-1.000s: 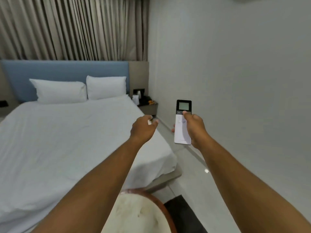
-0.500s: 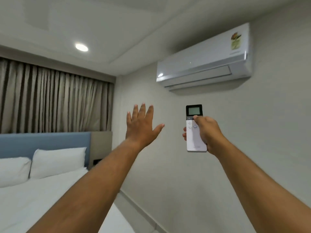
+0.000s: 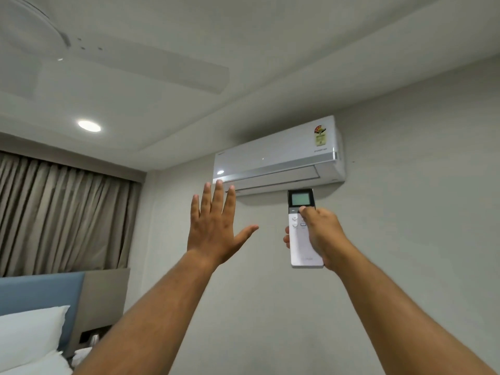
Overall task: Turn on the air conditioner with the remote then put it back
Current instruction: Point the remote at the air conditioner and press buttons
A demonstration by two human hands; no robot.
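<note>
A white wall-mounted air conditioner [image 3: 278,155] hangs high on the grey wall, its front flap closed. My right hand [image 3: 322,234] grips a white remote [image 3: 301,239] with a dark top and a small grey screen, held upright just below the unit. My thumb rests on the buttons under the screen. My left hand [image 3: 216,228] is raised beside it, fingers spread, holding nothing, its fingertips near the unit's lower left corner.
Beige curtains [image 3: 62,215] cover the left wall above a blue headboard [image 3: 40,293] and white pillows [image 3: 29,331]. A lit ceiling spot [image 3: 89,126] and a white ceiling fan [image 3: 38,28] are overhead. A dark bedside shelf [image 3: 89,339] sits by the headboard.
My view has tilted up from the bed to the wall unit. Both hands rose; my left hand opened its fingers and my right hand brought the remote close under the air conditioner.
</note>
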